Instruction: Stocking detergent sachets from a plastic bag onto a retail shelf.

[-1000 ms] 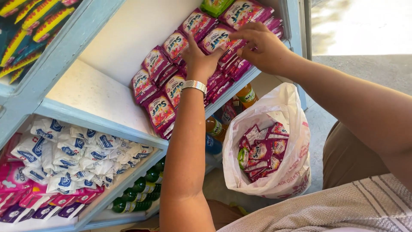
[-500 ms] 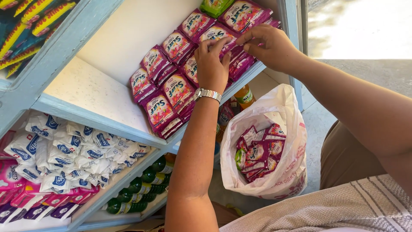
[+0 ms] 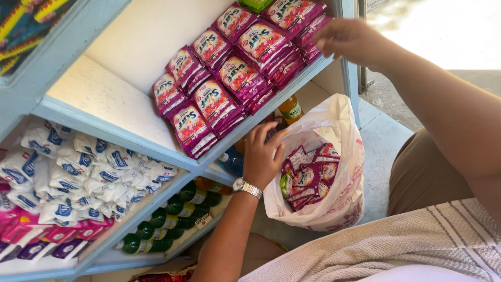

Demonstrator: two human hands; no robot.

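My left hand (image 3: 263,154), with a silver watch on the wrist, hangs at the mouth of a white plastic bag (image 3: 339,206) that holds several pink sachets (image 3: 308,175); its fingers are spread and hold nothing. My right hand (image 3: 347,39) rests on the right end of the rows of pink sachet packs (image 3: 235,78) stacked on a pale blue shelf (image 3: 130,133). Its fingers touch the rightmost packs, and I cannot tell whether they grip one.
White and blue sachets (image 3: 68,172) fill the shelf below at left, with pink and purple packs (image 3: 36,237) beside them. Green bottles (image 3: 167,219) lie on a lower shelf. An orange bottle (image 3: 289,109) stands behind the bag. Concrete floor (image 3: 381,146) lies to the right.
My left hand has come down from the pink packs on the shelf to the mouth of the white bag. My right hand stays at the right end of the packs.
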